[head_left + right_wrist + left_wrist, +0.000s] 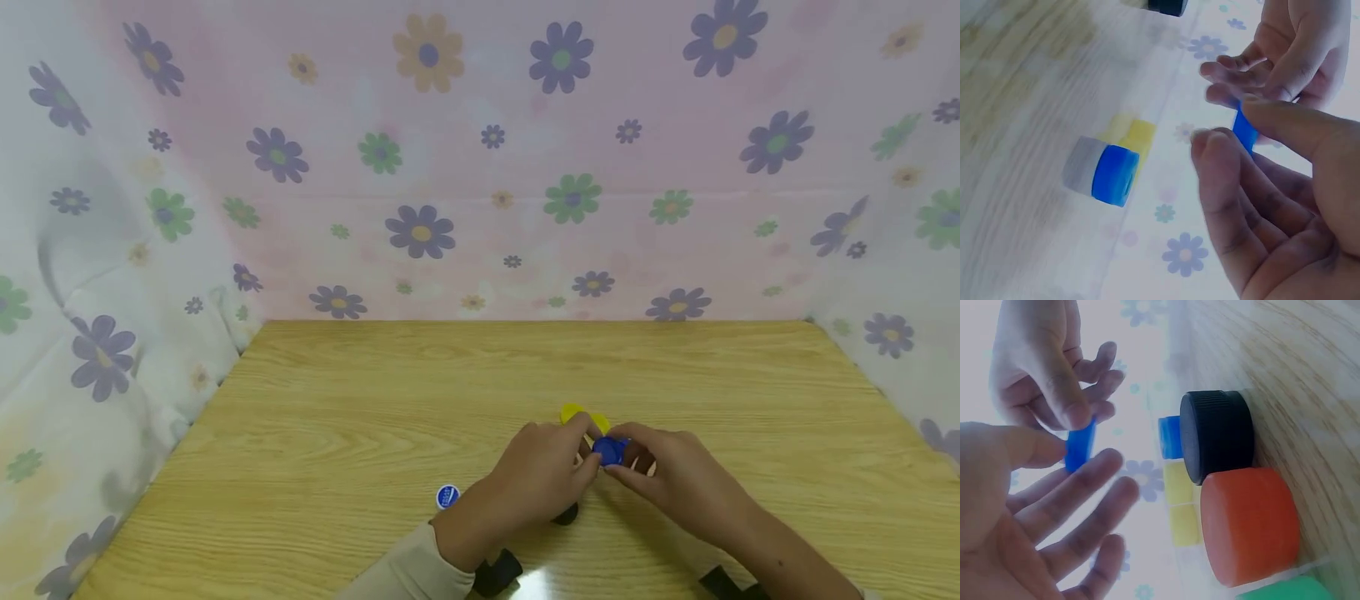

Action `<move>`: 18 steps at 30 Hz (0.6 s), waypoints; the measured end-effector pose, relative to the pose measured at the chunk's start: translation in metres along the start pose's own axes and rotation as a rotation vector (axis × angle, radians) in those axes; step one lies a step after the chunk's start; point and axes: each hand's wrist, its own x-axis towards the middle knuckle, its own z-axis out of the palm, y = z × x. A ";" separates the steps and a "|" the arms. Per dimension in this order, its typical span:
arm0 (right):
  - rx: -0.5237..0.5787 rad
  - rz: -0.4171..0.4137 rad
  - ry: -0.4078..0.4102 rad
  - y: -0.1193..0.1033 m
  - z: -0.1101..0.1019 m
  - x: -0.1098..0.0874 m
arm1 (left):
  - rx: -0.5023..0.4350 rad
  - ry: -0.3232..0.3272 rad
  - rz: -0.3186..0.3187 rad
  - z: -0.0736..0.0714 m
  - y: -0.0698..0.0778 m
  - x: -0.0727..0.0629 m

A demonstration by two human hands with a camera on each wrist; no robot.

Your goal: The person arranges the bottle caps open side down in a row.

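Observation:
Both hands meet over the table around a blue bottle cap (608,451). The left hand (542,468) pinches its edge between thumb and fingers; in the left wrist view the cap (1080,445) stands edge-on, the other fingers spread loosely beneath. From the opposite side the right hand (678,471) pinches the same cap, thumb and forefinger on its rim. In the right wrist view the cap (1245,132) is partly covered by the fingers. Just beyond the hands are yellow caps (573,412), partly hidden. Below the left hand a black cap (566,514) shows in part.
A white cap with a blue printed top (447,497) lies left of the left forearm. The left wrist view shows an orange-red cap (1254,526) and a green cap (1288,590) beside the black one. A grey-and-blue piece (1115,175) sits near yellow caps. Floral cloth (480,167) surrounds the table.

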 end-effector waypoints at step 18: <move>0.346 0.138 0.067 -0.003 -0.003 0.001 | 0.054 0.221 0.055 -0.004 -0.001 0.001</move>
